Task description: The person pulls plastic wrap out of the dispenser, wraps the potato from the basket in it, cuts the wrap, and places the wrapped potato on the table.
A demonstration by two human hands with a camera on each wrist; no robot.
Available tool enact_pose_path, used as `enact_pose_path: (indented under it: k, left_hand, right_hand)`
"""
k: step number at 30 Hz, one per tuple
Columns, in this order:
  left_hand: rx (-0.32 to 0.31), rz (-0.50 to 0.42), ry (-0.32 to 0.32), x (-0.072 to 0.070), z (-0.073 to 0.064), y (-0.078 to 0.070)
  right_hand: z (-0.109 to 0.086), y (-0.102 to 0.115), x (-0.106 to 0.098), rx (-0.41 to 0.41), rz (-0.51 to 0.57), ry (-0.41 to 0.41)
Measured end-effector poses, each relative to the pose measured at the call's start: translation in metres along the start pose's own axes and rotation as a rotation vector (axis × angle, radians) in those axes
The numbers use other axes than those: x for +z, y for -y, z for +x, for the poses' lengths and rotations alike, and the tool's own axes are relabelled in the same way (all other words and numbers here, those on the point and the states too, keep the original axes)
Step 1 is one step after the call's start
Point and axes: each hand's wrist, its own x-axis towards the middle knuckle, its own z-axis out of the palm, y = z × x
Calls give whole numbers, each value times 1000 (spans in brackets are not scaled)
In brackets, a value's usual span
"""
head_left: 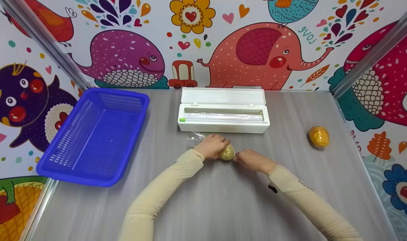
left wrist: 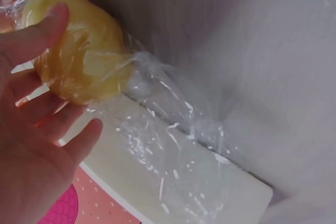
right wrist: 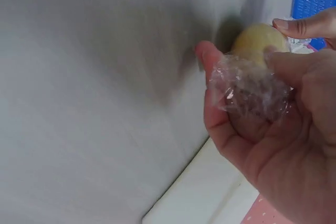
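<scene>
A round yellow fruit [head_left: 227, 153] wrapped in clear film sits between both hands, in front of the white box. My left hand [head_left: 211, 147] holds it from the left, thumb on its side and fingers around it in the left wrist view. From that side of the fruit, a loose tail of plastic wrap [left wrist: 173, 140] stretches out, wrinkled and shiny. On the other side, my right hand [head_left: 255, 160] pinches the gathered film end [right wrist: 247, 90] between thumb and fingers, close beside the fruit.
Behind the hands stands the white cling-film box [head_left: 223, 127], lid raised, with a roll inside. To the left lies a blue plastic basket [head_left: 109, 144]. Another wrapped yellow-orange fruit [head_left: 319, 137] rests at the right. Patterned walls [head_left: 190, 50] enclose the table.
</scene>
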Motion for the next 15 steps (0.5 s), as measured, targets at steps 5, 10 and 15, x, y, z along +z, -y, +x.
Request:
enact_pose_path:
  k: [5, 10, 15]
  left_hand:
    - [-13, 13, -7, 3, 0, 1]
    - [-18, 54, -15, 5, -1, -4]
    - [-3, 139, -57, 6, -2, -11]
  right_hand:
    - [0, -2, 2, 86, 190, -16]
    - [1, -3, 4, 283, 487, -36]
    - [5, -3, 7, 481, 781, -44]
